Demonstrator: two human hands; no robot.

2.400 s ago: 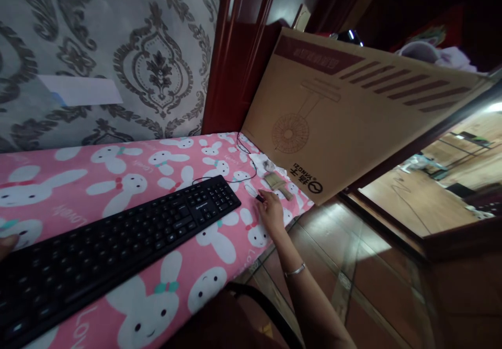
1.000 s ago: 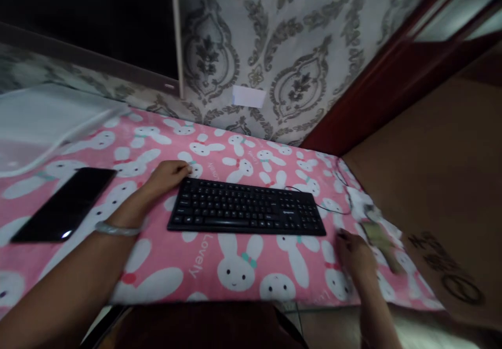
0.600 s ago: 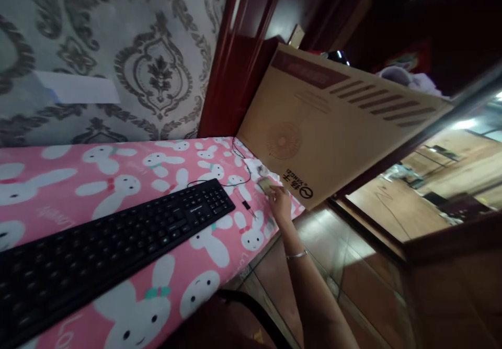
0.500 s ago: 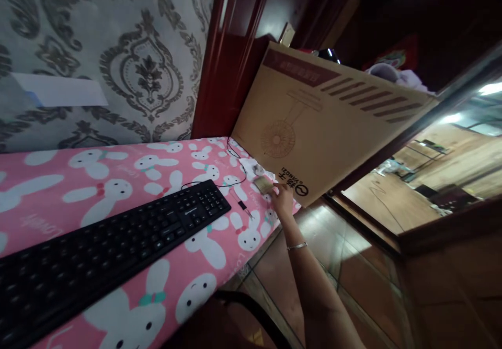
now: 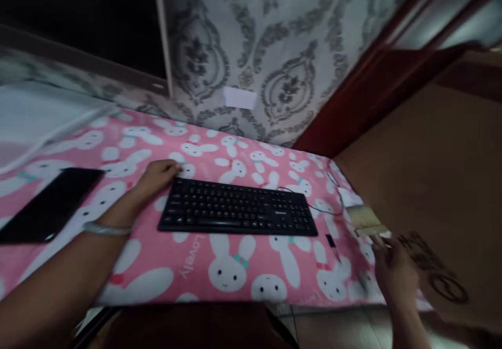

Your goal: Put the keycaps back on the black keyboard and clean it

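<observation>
A black keyboard (image 5: 235, 207) lies on the pink rabbit-print cloth (image 5: 196, 286). At its far left corner is my left hand (image 5: 157, 177), fingers closed at the keyboard's edge; its grip is partly hidden. My right hand (image 5: 396, 270), over the right end of the cloth, is shut on the handle of a flat paintbrush (image 5: 363, 219). The brush's pale bristles point up and left, away from the keyboard. Between the brush and the keyboard lies a small black piece (image 5: 330, 240) with thin prongs. Something white (image 5: 349, 197) lies behind the brush, partly covered.
A black phone or tablet (image 5: 53, 202) lies on the left. Behind it are a white panel (image 5: 43, 119) and a dark screen (image 5: 86, 19). A large cardboard box (image 5: 423, 171) stands at the right. The keyboard's thin cable (image 5: 325, 212) runs towards the back right.
My view has swung left, bringing the whole keyboard, screen and left hand into sight. The right hand has lifted the brush from beside the white thing.
</observation>
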